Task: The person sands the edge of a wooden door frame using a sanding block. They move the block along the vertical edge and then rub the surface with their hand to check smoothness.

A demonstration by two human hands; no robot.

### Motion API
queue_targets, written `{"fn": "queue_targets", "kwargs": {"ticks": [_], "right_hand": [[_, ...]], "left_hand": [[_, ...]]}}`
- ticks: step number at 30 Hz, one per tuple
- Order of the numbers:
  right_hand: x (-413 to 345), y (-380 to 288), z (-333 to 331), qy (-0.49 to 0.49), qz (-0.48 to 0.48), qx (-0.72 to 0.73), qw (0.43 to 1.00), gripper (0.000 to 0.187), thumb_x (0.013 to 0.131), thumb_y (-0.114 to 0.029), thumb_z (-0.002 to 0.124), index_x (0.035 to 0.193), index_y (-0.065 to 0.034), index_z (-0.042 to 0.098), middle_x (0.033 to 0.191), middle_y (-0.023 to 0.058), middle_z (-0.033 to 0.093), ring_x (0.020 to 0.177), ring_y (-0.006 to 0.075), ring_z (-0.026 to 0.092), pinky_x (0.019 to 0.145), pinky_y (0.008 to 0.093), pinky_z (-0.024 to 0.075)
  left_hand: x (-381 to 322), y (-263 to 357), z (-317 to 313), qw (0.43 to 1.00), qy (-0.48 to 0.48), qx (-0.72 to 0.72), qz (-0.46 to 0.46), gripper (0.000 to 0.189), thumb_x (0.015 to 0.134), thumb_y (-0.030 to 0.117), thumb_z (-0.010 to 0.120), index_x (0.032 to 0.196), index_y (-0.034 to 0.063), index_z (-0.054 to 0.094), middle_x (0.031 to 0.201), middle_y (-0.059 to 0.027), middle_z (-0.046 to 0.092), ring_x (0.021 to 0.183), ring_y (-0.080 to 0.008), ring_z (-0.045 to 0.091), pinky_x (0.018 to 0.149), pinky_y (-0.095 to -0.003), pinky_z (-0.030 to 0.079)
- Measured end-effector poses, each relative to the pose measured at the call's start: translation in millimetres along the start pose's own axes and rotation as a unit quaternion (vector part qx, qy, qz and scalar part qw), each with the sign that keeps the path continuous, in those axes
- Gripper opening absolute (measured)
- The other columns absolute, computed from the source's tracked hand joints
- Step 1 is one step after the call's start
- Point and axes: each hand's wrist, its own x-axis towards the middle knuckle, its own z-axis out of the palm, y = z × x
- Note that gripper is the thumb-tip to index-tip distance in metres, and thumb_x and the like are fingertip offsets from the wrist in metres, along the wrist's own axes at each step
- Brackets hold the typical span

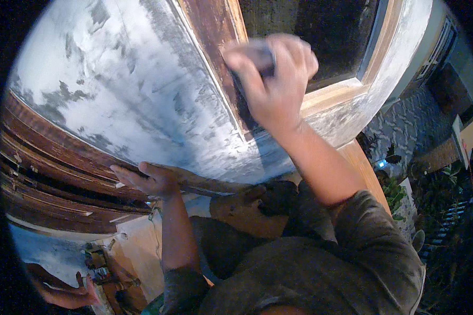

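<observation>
My right hand (280, 78) is blurred and curled around a dark block-like object (260, 57), whose exact kind I cannot tell. It is over the weathered brown wooden window frame (211, 29), beside the dark window opening (311, 35). Lower on the left, my left hand (151, 181) has its fingers apart and holds nothing. It is at the edge of the patchy white and grey wall (142, 90), near brown wooden frame boards (63, 157); whether it touches them is unclear.
Pale bare wood (335, 96) edges the window's lower side. Another person's limb (71, 295) shows at the lower left, near cluttered items (98, 262). Green plants (392, 193) and patterned paving (398, 122) lie beyond a wooden board's edge (364, 169) at the right.
</observation>
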Motion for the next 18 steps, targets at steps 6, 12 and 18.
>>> {"fn": "queue_targets", "kwargs": {"ticks": [6,12,18], "right_hand": [[-24.2,-16.5,-23.4,-0.043,0.027,0.010,0.999,0.037,0.082,-0.030,0.081,0.104,-0.0048,0.064,0.102,0.0110,0.062,0.100,0.0336,0.055,0.092,0.0472,0.0362],[2.6,-22.8,-20.6,-0.049,-0.010,-0.008,0.999,0.036,0.079,-0.032,0.082,0.097,-0.0036,0.067,0.106,0.0112,0.062,0.105,0.0334,0.054,0.095,0.0471,0.0352],[44.1,-11.2,15.2,0.022,0.004,-0.029,0.999,0.037,0.079,-0.034,0.082,0.098,-0.0048,0.070,0.112,0.0127,0.062,0.111,0.0336,0.054,0.096,0.0471,0.0364]], "left_hand": [[2.0,2.0,-1.5,1.000,-0.005,0.000,-0.007,0.068,0.107,0.038,0.045,0.151,-0.0124,0.033,0.155,-0.0332,0.035,0.144,-0.0457,0.035,0.119,-0.0537,0.027],[0.4,-1.1,0.1,1.000,0.012,-0.008,0.025,0.069,0.107,0.040,0.045,0.152,-0.0105,0.031,0.154,-0.0335,0.036,0.141,-0.0472,0.037,0.117,-0.0537,0.029],[-1.4,-3.9,-1.1,1.000,-0.009,-0.001,-0.001,0.069,0.107,0.038,0.045,0.153,-0.0106,0.028,0.153,-0.0339,0.036,0.139,-0.0468,0.039,0.116,-0.0548,0.030]]}}
